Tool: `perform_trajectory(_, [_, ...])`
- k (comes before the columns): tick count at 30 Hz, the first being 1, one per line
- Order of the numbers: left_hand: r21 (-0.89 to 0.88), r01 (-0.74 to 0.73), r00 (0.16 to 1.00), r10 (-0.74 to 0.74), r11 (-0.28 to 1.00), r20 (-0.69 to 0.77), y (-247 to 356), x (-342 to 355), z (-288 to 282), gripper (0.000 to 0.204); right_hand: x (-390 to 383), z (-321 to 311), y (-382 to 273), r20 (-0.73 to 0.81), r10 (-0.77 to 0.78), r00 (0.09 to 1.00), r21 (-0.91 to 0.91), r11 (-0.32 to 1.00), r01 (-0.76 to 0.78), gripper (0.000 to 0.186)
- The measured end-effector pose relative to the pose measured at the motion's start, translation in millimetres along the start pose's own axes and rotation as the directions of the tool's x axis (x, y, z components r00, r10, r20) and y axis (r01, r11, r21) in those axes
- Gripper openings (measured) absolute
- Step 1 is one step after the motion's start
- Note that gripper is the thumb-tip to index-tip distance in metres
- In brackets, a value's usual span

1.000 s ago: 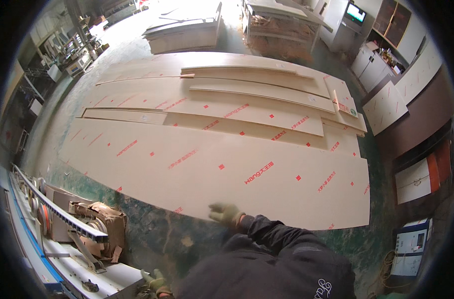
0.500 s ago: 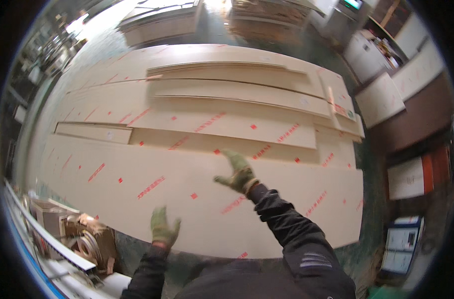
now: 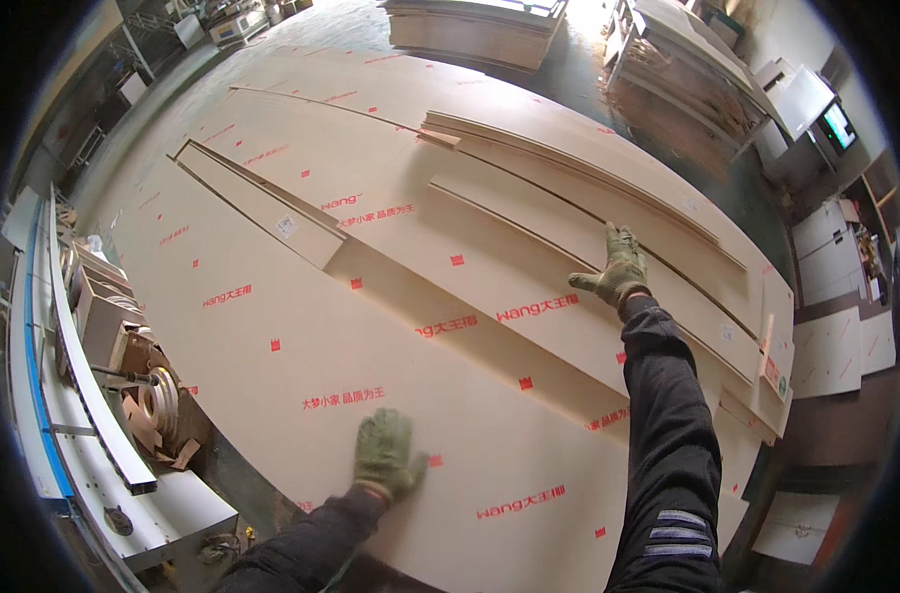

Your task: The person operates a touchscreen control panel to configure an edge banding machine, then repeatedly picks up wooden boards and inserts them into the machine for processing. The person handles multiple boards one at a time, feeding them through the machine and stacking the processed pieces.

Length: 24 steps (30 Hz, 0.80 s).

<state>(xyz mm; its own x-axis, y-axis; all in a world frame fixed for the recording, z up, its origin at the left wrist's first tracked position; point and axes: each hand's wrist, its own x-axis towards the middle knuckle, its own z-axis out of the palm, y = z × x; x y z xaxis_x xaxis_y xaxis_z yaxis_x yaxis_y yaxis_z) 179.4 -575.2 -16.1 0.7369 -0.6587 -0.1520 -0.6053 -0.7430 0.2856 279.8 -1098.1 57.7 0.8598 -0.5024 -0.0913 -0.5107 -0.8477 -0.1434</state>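
Note:
A broad stack of cream boards [image 3: 233, 366] with red printing spreads out before me. My left hand [image 3: 386, 455], in a green work glove, lies flat on or just over the near board, fingers stretched out. Farther out, my right hand [image 3: 616, 267], gloved alike, has its thumb and fingers spread at a long narrow strip [image 3: 529, 222]; I cannot tell whether it touches. Beyond it lie more thin strips [image 3: 578, 173], one on another. A shorter strip [image 3: 262, 208] with a white label rests on the boards to the left. Neither hand holds anything.
Along the left runs a machine with a white rail [image 3: 99, 366], beside cardboard and coiled rolls [image 3: 161, 405]. At the back stand another board stack [image 3: 470, 40] and a loaded rack [image 3: 687, 49]. A lit screen [image 3: 838, 127] and panels leaning [image 3: 825, 361] are on the right.
The view has swung, so the boards now slant down to the right. My right hand has reached farther out, over the narrow strips. My left hand now lies over the near board.

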Motion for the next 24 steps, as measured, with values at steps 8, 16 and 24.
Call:
perform_trajectory(8, [-0.043,0.008,1.0,-0.008,0.999,-0.014,1,2,-3,0.079,48,11,-17,0.211,0.089,0.973,-0.194,0.98,-0.047,0.144])
perform_trajectory(16, [-0.037,-0.004,1.0,0.004,0.999,-0.013,2,-1,-2,0.08,38,2,-27,0.263,0.021,0.965,-0.268,0.962,0.052,0.144])
perform_trajectory(24, [-0.143,0.026,0.999,-0.022,0.989,0.031,2,1,-9,0.075,25,-12,-53,0.325,-0.022,0.946,-0.35,0.926,0.141,0.145])
